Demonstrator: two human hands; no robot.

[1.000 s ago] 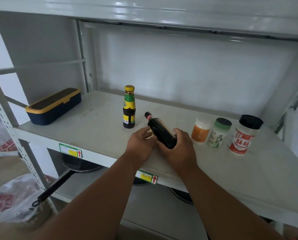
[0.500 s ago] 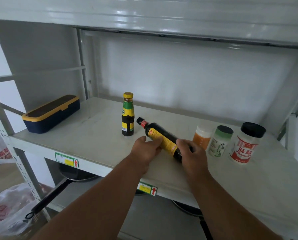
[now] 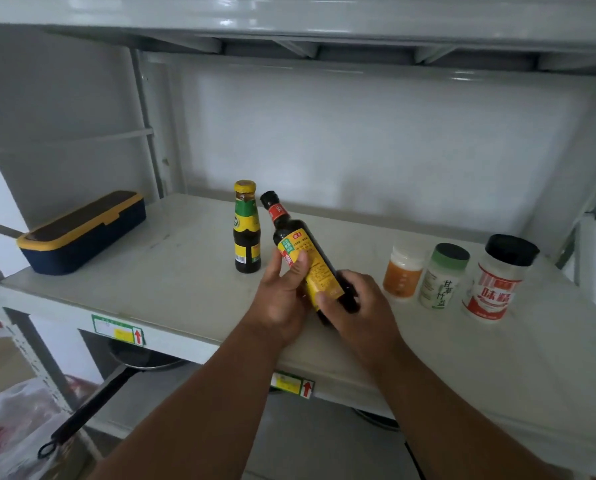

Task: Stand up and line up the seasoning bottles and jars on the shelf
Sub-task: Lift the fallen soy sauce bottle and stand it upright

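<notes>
Since half a second ago, both hands (image 3: 324, 299) have tipped the dark bottle (image 3: 305, 258) steeper.

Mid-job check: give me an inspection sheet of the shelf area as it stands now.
Surface: white shelf, marked, with arrow stickers on its front edge.
Job's things: dark sauce bottle tilted, held off upright; green-labelled bottle upright beside it; orange jar, green-lidded jar and black-lidded jar upright in a row at right.
Clutter: blue and yellow box at left.
Hands: left hand grips the dark sauce bottle's middle; right hand grips its base.
Cables: one dark cable below the shelf.
Surroundings: frying pan on the lower shelf; plastic bags at lower left.
</notes>
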